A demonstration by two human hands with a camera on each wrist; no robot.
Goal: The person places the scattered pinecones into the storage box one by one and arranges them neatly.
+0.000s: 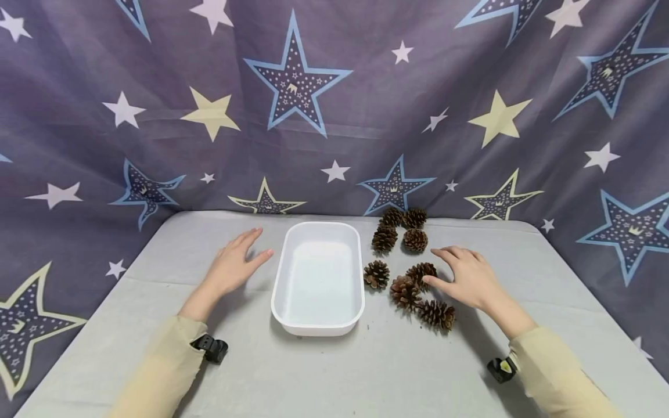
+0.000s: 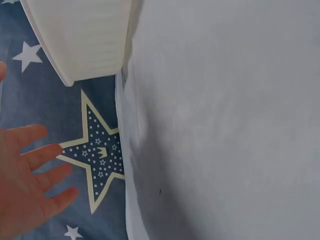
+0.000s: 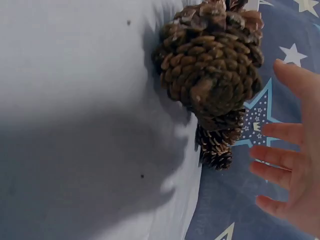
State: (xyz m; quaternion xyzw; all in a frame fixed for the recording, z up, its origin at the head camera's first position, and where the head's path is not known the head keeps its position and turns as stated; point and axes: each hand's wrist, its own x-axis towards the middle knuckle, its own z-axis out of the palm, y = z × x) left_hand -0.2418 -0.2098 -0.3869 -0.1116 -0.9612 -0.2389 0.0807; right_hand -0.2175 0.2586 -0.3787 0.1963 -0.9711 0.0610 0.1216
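A white rectangular tub (image 1: 317, 328) stands on the table in the head view, its inside bare. Left of it my left hand (image 1: 235, 266) hovers with fingers spread, thumb toward the tub's side. In the left wrist view that hand (image 2: 30, 185) holds nothing, and the tub (image 2: 82, 40) is above it. Several brown pine cones (image 1: 405, 292) lie to the right of the tub. My right hand (image 1: 470, 278) is over their right side, fingers spread, thumb near the closest cones. The right wrist view shows a large pine cone (image 3: 210, 70) beside the empty right hand (image 3: 295, 165).
A light grey cloth covers the table (image 1: 334, 383). Behind it and at both sides hangs a dark curtain (image 1: 366, 116) printed with stars. Further pine cones (image 1: 384, 239) sit near the table's back edge. Black straps with small devices are on both sleeves.
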